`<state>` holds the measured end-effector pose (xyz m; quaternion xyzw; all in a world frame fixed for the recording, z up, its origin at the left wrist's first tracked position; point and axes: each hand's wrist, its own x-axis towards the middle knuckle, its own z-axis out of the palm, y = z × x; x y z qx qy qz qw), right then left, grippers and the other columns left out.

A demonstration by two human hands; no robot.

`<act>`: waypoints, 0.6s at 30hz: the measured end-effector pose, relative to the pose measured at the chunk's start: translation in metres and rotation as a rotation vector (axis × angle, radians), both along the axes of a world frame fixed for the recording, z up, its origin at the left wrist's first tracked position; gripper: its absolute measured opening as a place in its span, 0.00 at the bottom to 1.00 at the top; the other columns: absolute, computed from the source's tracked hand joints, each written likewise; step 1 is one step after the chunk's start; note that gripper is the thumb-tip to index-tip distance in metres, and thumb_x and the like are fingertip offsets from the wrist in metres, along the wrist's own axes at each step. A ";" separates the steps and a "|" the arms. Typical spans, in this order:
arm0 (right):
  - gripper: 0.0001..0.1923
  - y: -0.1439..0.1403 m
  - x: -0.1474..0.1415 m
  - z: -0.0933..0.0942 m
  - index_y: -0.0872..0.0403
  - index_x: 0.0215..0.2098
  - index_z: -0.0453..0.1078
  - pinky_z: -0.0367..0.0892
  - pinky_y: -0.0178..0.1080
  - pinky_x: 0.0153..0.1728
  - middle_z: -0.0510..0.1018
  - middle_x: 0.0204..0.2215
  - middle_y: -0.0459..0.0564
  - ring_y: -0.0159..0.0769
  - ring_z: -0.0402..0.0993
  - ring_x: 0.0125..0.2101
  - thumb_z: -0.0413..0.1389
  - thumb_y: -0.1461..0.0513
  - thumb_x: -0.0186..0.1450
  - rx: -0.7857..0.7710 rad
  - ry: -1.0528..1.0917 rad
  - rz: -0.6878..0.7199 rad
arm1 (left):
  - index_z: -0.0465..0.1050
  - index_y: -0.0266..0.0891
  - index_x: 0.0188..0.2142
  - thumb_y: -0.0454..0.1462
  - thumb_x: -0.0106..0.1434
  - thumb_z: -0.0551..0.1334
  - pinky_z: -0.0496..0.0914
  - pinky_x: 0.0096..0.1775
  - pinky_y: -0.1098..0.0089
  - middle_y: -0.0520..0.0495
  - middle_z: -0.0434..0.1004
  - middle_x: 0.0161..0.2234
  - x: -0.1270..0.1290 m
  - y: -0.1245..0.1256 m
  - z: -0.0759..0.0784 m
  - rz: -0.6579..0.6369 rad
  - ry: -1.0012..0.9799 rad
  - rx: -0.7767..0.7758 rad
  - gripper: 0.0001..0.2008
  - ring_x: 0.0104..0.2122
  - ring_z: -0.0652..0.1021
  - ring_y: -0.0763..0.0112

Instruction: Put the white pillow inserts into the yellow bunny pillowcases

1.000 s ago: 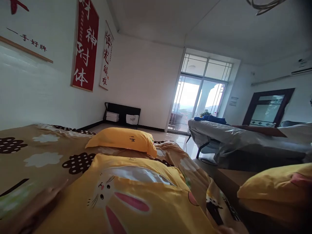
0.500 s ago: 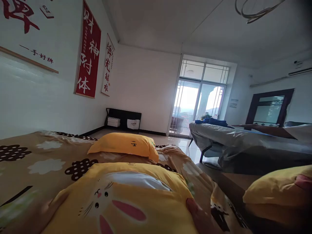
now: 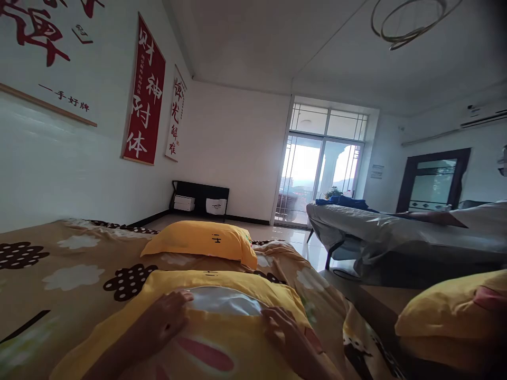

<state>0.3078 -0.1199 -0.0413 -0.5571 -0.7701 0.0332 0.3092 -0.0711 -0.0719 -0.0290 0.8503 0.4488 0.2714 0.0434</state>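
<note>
A yellow pillowcase (image 3: 222, 332) with a pink-eared print lies in front of me on the patterned bedspread (image 3: 75, 277). Through its opening shows a white inner pillow (image 3: 227, 302). My left hand (image 3: 168, 314) is closed at the left end of the opening, its fingers bent over the fabric edge. At the right end, my right hand (image 3: 279, 324) pinches the edge of the same case. Both forearms lie across the case and cover much of the print. Just beyond is an orange-yellow pillow (image 3: 194, 241), apart from my hands.
To the right is another yellow pillow (image 3: 447, 306). A second bed or table with a pale cover (image 3: 388, 227) stands farther back, blue cloth (image 3: 344, 202) on it. A low black rack (image 3: 200, 196) stands by the far wall, left of the glass door (image 3: 303, 179).
My hands have moved from the pillowcase's outer sides inward and up to its opening, and now hold the edge. The view has tilted up slightly.
</note>
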 end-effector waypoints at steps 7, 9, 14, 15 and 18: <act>0.25 0.021 -0.007 -0.040 0.49 0.41 0.76 0.65 0.38 0.46 0.79 0.41 0.50 0.40 0.73 0.43 0.42 0.46 0.68 -0.103 -0.070 0.007 | 0.73 0.41 0.34 0.56 0.63 0.49 0.64 0.37 0.69 0.46 0.79 0.36 0.028 0.018 0.002 -0.108 0.064 -0.321 0.25 0.37 0.77 0.62; 0.23 0.020 0.001 -0.042 0.49 0.42 0.75 0.64 0.36 0.44 0.80 0.39 0.49 0.39 0.74 0.41 0.42 0.48 0.69 -0.106 -0.177 -0.026 | 0.72 0.40 0.31 0.55 0.63 0.48 0.62 0.35 0.70 0.47 0.78 0.34 0.021 0.018 0.002 -0.059 0.066 -0.301 0.24 0.35 0.76 0.63; 0.24 0.013 0.002 -0.011 0.51 0.39 0.76 0.63 0.36 0.38 0.81 0.37 0.52 0.39 0.75 0.37 0.39 0.53 0.70 -0.145 -0.439 -0.144 | 0.69 0.40 0.28 0.55 0.64 0.46 0.61 0.36 0.70 0.46 0.77 0.33 -0.004 0.014 0.004 0.039 0.084 -0.225 0.25 0.36 0.76 0.64; 0.25 0.013 0.001 -0.003 0.52 0.37 0.77 0.63 0.36 0.37 0.81 0.36 0.54 0.40 0.76 0.37 0.39 0.54 0.70 -0.154 -0.455 -0.185 | 0.69 0.40 0.29 0.55 0.65 0.45 0.60 0.35 0.70 0.47 0.77 0.32 -0.008 0.014 0.006 0.055 0.096 -0.232 0.25 0.36 0.76 0.64; 0.21 0.019 -0.002 0.018 0.55 0.32 0.77 0.63 0.38 0.35 0.81 0.33 0.57 0.42 0.77 0.35 0.42 0.59 0.67 -0.157 -0.477 -0.267 | 0.68 0.40 0.28 0.54 0.65 0.45 0.59 0.32 0.71 0.48 0.77 0.30 -0.016 0.022 0.021 0.062 0.155 -0.243 0.25 0.33 0.77 0.65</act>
